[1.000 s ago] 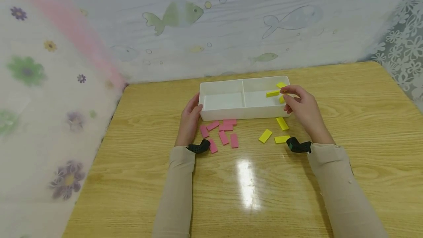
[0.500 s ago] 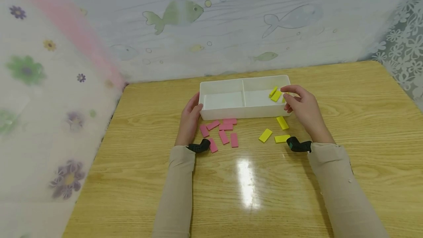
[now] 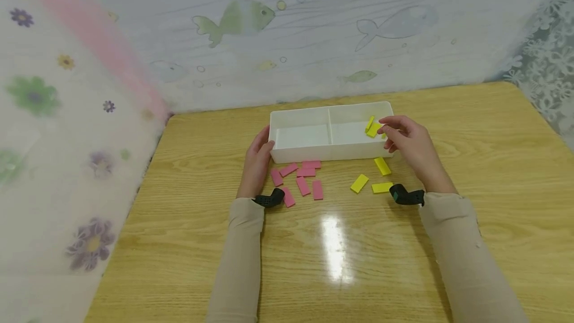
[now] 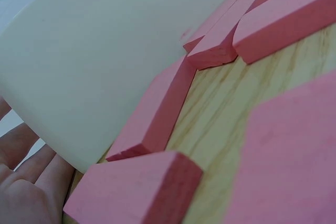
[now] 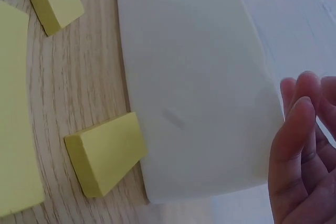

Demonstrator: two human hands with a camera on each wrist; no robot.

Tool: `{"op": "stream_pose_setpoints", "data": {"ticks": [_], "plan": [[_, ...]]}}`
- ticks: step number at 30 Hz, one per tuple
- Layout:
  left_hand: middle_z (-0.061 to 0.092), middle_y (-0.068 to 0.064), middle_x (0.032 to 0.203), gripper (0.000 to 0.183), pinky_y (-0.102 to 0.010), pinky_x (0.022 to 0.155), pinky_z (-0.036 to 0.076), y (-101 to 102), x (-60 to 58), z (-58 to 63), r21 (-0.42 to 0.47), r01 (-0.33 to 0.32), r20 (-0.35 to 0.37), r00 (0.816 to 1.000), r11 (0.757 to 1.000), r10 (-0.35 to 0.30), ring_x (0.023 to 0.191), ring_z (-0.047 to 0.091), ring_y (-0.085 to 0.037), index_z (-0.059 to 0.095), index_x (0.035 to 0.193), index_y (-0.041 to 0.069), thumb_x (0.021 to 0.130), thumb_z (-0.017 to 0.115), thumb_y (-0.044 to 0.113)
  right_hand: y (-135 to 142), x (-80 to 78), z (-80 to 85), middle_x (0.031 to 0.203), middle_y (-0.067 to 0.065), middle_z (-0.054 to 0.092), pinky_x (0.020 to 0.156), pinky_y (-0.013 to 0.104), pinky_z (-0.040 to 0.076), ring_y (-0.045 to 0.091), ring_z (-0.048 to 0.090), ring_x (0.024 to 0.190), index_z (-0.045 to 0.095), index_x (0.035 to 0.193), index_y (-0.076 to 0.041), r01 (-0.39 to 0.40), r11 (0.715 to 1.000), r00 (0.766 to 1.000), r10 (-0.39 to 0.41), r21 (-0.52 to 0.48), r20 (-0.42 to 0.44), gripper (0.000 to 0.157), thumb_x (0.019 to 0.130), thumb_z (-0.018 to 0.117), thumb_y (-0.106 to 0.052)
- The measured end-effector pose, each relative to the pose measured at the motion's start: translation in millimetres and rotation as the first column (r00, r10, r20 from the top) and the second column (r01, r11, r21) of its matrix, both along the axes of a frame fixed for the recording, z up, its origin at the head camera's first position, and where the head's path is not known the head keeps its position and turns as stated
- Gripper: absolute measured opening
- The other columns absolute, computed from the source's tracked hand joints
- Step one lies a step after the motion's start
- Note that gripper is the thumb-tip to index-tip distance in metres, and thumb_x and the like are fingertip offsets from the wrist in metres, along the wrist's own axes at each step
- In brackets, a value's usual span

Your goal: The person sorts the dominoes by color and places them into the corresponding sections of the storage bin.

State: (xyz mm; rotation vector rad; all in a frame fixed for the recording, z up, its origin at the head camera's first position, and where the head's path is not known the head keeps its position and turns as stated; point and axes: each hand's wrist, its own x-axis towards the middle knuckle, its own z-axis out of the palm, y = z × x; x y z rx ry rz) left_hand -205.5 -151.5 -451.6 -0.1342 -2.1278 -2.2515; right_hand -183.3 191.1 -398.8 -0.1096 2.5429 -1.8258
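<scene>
A white two-part box (image 3: 300, 155) stands near the back of the table. My left hand (image 3: 255, 166) rests against its left end, thumb at the front corner. In the left wrist view the fingers (image 4: 39, 169) of that hand lie fairly straight by the box wall. Over the right end hovers my right hand (image 3: 414, 151), fingers loosely bent; the right wrist view shows nothing between thumb and fingertips. Several yellow blocks (image 3: 371, 132) lie or lean in the right compartment, partly hidden by this hand. The left compartment (image 3: 302, 136) shows no blocks.
Several pink blocks (image 3: 303, 186) lie on the wooden table (image 3: 314, 273) in front of the box's left half. Before the right half lie three yellow blocks (image 3: 359, 183). A fish-patterned covering (image 3: 291, 39) rises behind the table.
Yellow blocks in the right compartment have dropped and shifted, some now lying against each other. My right hand stays above them, its thumb and fingers slightly moved. My left hand has kept its place.
</scene>
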Motion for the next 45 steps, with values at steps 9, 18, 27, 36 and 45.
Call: {"op": "stream_pose_setpoints", "data": {"ticks": [9,18,27,36,45], "plan": [[0.035,-0.003,0.139,0.045,-0.034,0.1,0.029,-0.6,1.0,0.2,0.009,0.0,0.015,1.0,1.0,0.0,0.126,0.033,-0.018,0.038,0.137,0.016,0.092,0.047,0.021,7.2,1.1,2.7,0.103,0.013,0.056,0.07,0.036,0.049,0.033,0.053,0.084,0.05,0.119,-0.011,-0.084,0.996,0.996,0.083,0.035,0.008,0.037,0.092,0.046,-0.036],[0.036,-0.004,0.139,0.044,-0.035,0.1,0.029,1.2,-0.1,-0.3,0.022,0.0,0.02,1.0,1.0,0.0,0.126,0.033,-0.019,0.038,0.136,0.016,0.093,0.045,0.018,18.2,1.6,12.5,0.104,0.017,0.056,0.076,0.042,0.047,0.029,0.055,0.087,0.053,0.112,-0.005,-0.192,0.98,0.979,0.188,0.051,0.083,0.042,0.09,0.046,-0.04],[0.035,-0.003,0.139,0.045,-0.035,0.1,0.03,0.9,0.2,-0.4,0.012,0.001,0.019,1.0,1.0,-0.001,0.126,0.033,-0.018,0.037,0.137,0.016,0.093,0.046,0.02,29.5,4.2,14.2,0.102,0.011,0.062,0.08,0.044,0.045,0.028,0.057,0.092,0.059,0.11,-0.002,-0.272,0.953,0.952,0.246,0.134,0.18,0.045,0.091,0.046,-0.04],[0.033,-0.007,0.14,0.046,-0.036,0.101,0.029,4.7,11.6,19.9,-0.002,0.021,0.025,0.999,1.0,-0.02,0.128,0.03,-0.023,0.035,0.137,0.012,0.092,0.044,0.015,31.9,5.0,13.9,0.105,0.011,0.063,0.08,0.042,0.045,0.027,0.058,0.094,0.06,0.113,-0.003,-0.353,0.903,0.923,0.293,0.245,0.25,0.045,0.091,0.047,-0.039],[0.035,-0.005,0.139,0.045,-0.035,0.099,0.03,6.1,11.7,20.6,-0.022,-0.005,0.033,0.999,1.0,0.006,0.127,0.032,-0.022,0.038,0.136,0.014,0.092,0.045,0.015,34.8,1.3,6.3,0.095,0.012,0.063,0.075,0.038,0.046,0.023,0.056,0.086,0.057,0.115,0.001,-0.365,0.828,0.916,0.237,0.426,0.323,0.042,0.091,0.048,-0.033]]}}
